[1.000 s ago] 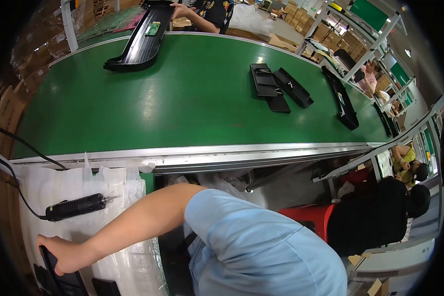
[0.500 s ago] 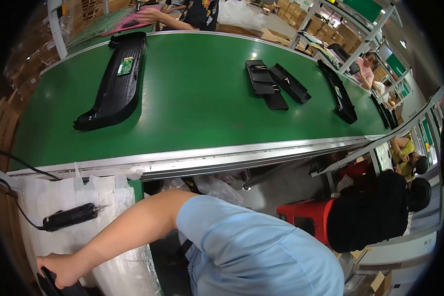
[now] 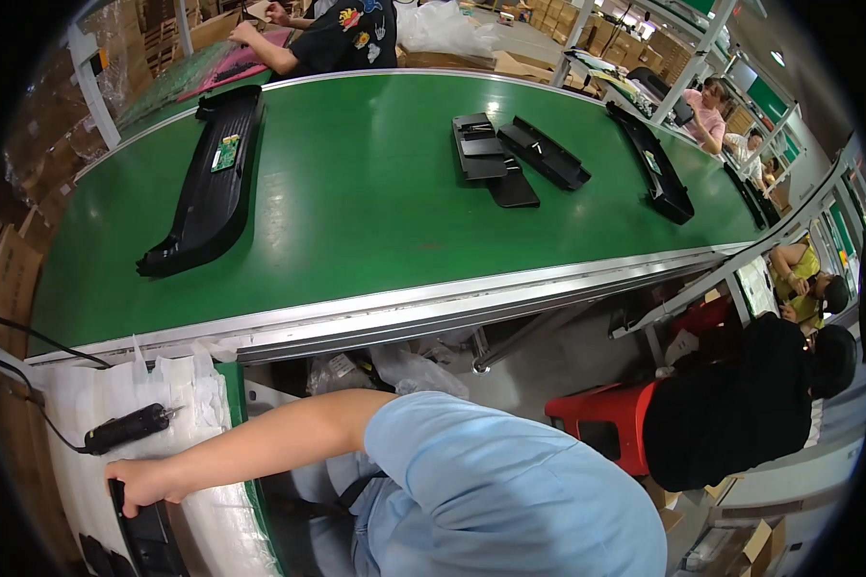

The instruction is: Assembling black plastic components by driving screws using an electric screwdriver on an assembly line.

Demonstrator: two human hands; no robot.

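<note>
From the picture's middle my bare right arm, in a light blue short sleeve, reaches to the lower left. There my right hand (image 3: 144, 484) is closed on the end of a long black plastic part (image 3: 154, 540), whose lower end runs out of view. Beside it another black piece (image 3: 104, 556) shows at the lower rim. Just above the hand, a black corded electric screwdriver (image 3: 127, 430) lies on the bench covered in white foam sheet (image 3: 197, 385), its bit pointing right. My left hand is out of the picture.
A green conveyor belt (image 3: 356, 212) carries a long black housing with a circuit board (image 3: 202, 183), small black trays (image 3: 496, 159) and another long housing (image 3: 652, 163). A metal rail (image 3: 404, 298) edges it. At right are a red stool (image 3: 601, 413) and a person in black (image 3: 726, 413).
My right hand has moved slightly up and right with the black part, and more of that part shows. Across the belt, a person has shifted left. My view has tilted slightly.
</note>
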